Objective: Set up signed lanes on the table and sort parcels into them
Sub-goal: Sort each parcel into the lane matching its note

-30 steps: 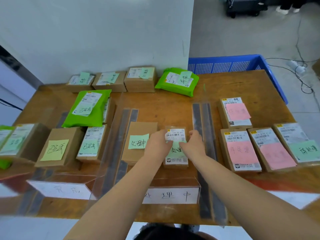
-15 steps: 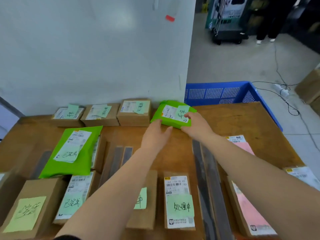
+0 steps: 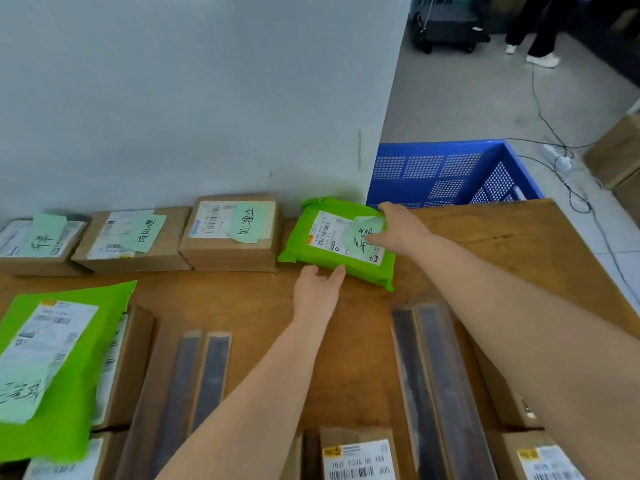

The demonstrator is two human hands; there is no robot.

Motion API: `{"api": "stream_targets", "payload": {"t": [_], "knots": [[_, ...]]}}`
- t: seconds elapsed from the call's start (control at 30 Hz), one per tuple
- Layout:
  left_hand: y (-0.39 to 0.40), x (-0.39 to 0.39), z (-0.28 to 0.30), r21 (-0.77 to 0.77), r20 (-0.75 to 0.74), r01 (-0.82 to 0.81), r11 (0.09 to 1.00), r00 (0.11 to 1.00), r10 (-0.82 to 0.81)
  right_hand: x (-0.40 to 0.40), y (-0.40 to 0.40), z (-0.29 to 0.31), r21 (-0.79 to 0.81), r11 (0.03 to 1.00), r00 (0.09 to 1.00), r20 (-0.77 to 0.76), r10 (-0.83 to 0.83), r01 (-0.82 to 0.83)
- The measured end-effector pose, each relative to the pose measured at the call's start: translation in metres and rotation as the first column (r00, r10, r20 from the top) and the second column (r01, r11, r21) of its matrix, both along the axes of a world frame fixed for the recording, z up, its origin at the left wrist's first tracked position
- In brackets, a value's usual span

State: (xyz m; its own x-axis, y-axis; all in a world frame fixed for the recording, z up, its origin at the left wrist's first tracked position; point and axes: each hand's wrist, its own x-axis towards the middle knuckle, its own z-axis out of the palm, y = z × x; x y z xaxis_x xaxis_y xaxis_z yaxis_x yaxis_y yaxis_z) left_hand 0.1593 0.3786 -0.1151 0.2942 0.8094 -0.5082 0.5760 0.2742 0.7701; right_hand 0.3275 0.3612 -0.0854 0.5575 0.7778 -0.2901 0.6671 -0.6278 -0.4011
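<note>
A green plastic parcel [image 3: 329,251] with a white label and a pale green handwritten note lies at the back of the wooden table [image 3: 502,258], against the wall. My right hand [image 3: 401,230] lies on its far right corner, fingers curled over the far edge and thumb on the note. My left hand [image 3: 317,289] is spread flat on the table, fingertips touching the parcel's near edge. Two pairs of dark strips, the left pair [image 3: 194,386] and the right pair [image 3: 433,382], mark the lanes.
Three cardboard boxes [image 3: 230,233] with green notes line the wall left of the parcel. A large green mailer [image 3: 59,368] lies on boxes at the left. Labelled boxes [image 3: 356,455] sit at the near edge. A blue crate [image 3: 446,174] stands behind the table.
Both hands left the noted box in the middle lane and reached forward to the green parcel at the back. The view has tilted up and moved closer to the wall.
</note>
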Motion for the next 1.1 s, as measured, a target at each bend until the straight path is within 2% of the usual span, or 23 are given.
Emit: {"api": "stream_targets", "payload": {"t": [0.17,0.33,0.47,0.63,0.77,0.9,1.1], "knots": [[0.000,0.010,-0.008,-0.147,0.141,-0.074,0.986,0.985,0.095,-0.002,0.005,-0.001,-0.035,0.999,0.998,-0.061,-0.011,0.009],[-0.014,0.006,0.012,-0.098,0.239,-0.137,0.986,0.958,0.157,-0.015,-0.008,0.016,-0.009,0.998,0.997,-0.043,0.061,-0.062],[-0.032,-0.004,0.039,-0.122,0.347,-0.226,0.967,0.903,0.254,-0.029,-0.026,0.039,0.134,0.990,0.999,-0.025,0.046,-0.042],[-0.064,-0.031,0.081,-0.129,0.418,-0.328,0.936,0.838,0.351,-0.056,-0.069,0.070,0.366,0.929,0.987,-0.159,0.004,0.055],[-0.094,-0.067,0.118,-0.052,0.515,-0.354,0.934,0.792,0.329,-0.089,-0.113,0.099,0.532,0.826,0.942,-0.335,0.003,0.187],[-0.123,-0.113,0.143,0.178,0.538,-0.368,0.913,0.813,0.223,-0.137,-0.147,0.121,0.589,0.770,0.893,-0.447,0.058,0.245],[-0.158,-0.193,0.160,0.189,0.597,-0.527,0.829,0.731,0.329,-0.214,-0.169,0.138,0.643,0.718,0.807,-0.556,0.199,0.266]]}}
